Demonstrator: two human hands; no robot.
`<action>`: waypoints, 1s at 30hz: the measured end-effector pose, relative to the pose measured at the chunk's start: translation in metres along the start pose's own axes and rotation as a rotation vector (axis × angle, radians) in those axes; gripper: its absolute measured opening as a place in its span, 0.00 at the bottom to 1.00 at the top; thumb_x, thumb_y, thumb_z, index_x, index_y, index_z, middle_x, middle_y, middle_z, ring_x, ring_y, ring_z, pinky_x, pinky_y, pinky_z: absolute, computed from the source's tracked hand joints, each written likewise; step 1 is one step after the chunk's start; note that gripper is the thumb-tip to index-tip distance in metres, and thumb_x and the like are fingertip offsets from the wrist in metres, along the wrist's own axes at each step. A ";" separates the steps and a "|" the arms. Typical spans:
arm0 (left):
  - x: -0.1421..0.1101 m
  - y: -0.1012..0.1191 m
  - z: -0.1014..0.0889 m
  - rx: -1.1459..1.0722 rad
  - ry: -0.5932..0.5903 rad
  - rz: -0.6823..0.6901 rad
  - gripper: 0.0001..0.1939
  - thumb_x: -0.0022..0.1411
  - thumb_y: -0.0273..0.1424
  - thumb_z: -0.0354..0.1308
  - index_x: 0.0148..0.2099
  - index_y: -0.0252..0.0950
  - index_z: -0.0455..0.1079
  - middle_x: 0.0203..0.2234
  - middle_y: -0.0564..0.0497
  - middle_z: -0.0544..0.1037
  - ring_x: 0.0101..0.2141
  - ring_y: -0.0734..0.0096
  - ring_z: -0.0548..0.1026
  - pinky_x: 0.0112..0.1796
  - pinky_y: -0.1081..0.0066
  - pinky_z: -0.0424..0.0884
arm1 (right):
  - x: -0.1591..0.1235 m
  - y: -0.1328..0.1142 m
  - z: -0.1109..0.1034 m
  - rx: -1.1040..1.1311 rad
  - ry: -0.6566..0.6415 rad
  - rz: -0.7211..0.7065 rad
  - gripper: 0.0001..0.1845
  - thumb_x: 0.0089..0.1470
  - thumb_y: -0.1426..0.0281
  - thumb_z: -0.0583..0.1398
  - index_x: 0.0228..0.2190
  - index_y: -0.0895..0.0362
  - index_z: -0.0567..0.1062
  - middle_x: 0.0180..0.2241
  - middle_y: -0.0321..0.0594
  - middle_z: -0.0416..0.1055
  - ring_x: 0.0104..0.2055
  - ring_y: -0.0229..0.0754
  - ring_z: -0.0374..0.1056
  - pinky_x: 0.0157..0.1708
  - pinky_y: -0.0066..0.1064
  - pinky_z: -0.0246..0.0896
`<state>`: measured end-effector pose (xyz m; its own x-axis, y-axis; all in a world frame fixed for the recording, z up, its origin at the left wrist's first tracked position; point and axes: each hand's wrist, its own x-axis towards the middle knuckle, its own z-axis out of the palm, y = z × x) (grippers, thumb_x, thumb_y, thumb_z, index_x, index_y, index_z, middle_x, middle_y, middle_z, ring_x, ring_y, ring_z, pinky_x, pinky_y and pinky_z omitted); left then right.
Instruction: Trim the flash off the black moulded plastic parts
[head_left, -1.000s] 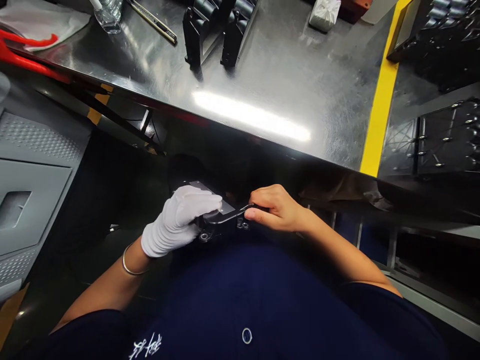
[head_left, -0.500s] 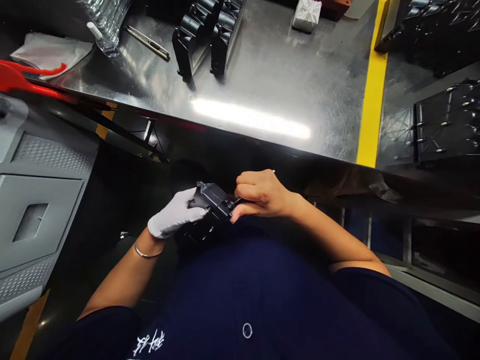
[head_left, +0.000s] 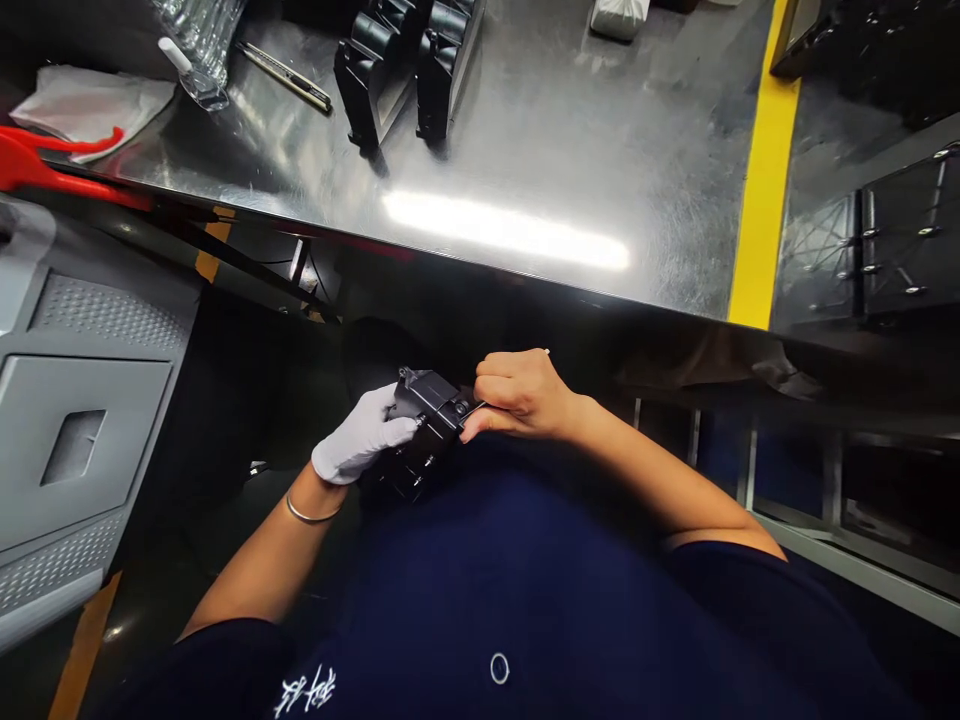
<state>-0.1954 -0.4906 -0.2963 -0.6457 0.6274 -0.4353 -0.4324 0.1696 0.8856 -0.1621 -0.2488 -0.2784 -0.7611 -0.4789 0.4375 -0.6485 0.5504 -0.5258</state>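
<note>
My left hand (head_left: 366,437), in a white glove, grips a black moulded plastic part (head_left: 429,415) in front of my body, below the bench edge. Its thumb lies along the part's near side. Bare and curled, my right hand (head_left: 520,395) is closed round a slim tool (head_left: 472,409), whose thin, blade-like tip reaches the part's right end. Most of that tool is hidden in the fist, so its exact kind is unclear; a small pale end shows above the knuckles.
On the metal bench (head_left: 540,150) lie two black moulded parts (head_left: 442,75), a utility knife (head_left: 285,77), clear plastic bags (head_left: 202,40) and a white cloth (head_left: 90,105). Red-handled pliers or cutters (head_left: 67,165) overhang its left edge. Yellow tape (head_left: 765,200) crosses at right; a grey bin (head_left: 82,430) stands left.
My left hand and the black part have shifted slightly right and down, the part turning to show more of its near side. My right hand keeps its grip with the tool at the part's end.
</note>
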 end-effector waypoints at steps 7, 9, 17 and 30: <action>0.003 0.002 0.002 -0.018 -0.050 -0.010 0.35 0.46 0.52 0.69 0.48 0.30 0.75 0.37 0.42 0.80 0.36 0.59 0.75 0.39 0.67 0.71 | -0.001 0.001 0.003 0.138 -0.003 0.049 0.31 0.60 0.45 0.50 0.20 0.57 0.63 0.19 0.34 0.59 0.22 0.33 0.55 0.23 0.27 0.44; 0.003 0.002 0.000 -0.004 -0.068 -0.004 0.35 0.47 0.52 0.68 0.48 0.30 0.75 0.37 0.42 0.80 0.36 0.59 0.75 0.38 0.68 0.71 | -0.002 0.001 0.002 0.157 -0.054 0.080 0.31 0.61 0.45 0.50 0.20 0.56 0.62 0.19 0.33 0.58 0.21 0.33 0.54 0.23 0.28 0.43; 0.004 0.033 -0.015 0.286 -0.024 -0.005 0.26 0.51 0.45 0.68 0.47 0.33 0.75 0.33 0.49 0.79 0.32 0.65 0.74 0.33 0.71 0.71 | -0.014 0.003 -0.005 0.605 -0.098 0.222 0.29 0.57 0.45 0.56 0.19 0.57 0.66 0.17 0.32 0.60 0.19 0.30 0.54 0.21 0.26 0.46; 0.014 -0.013 0.017 -0.279 0.686 0.029 0.28 0.52 0.33 0.69 0.55 0.41 0.68 0.55 0.45 0.72 0.56 0.61 0.70 0.56 0.59 0.67 | -0.030 -0.008 0.063 0.940 0.483 1.162 0.27 0.44 0.46 0.65 0.27 0.58 0.72 0.22 0.32 0.64 0.23 0.32 0.56 0.24 0.27 0.54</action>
<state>-0.1885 -0.4710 -0.3113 -0.8680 -0.0026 -0.4966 -0.4941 -0.0965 0.8640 -0.1335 -0.2817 -0.3330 -0.8703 0.2446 -0.4275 0.3707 -0.2463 -0.8955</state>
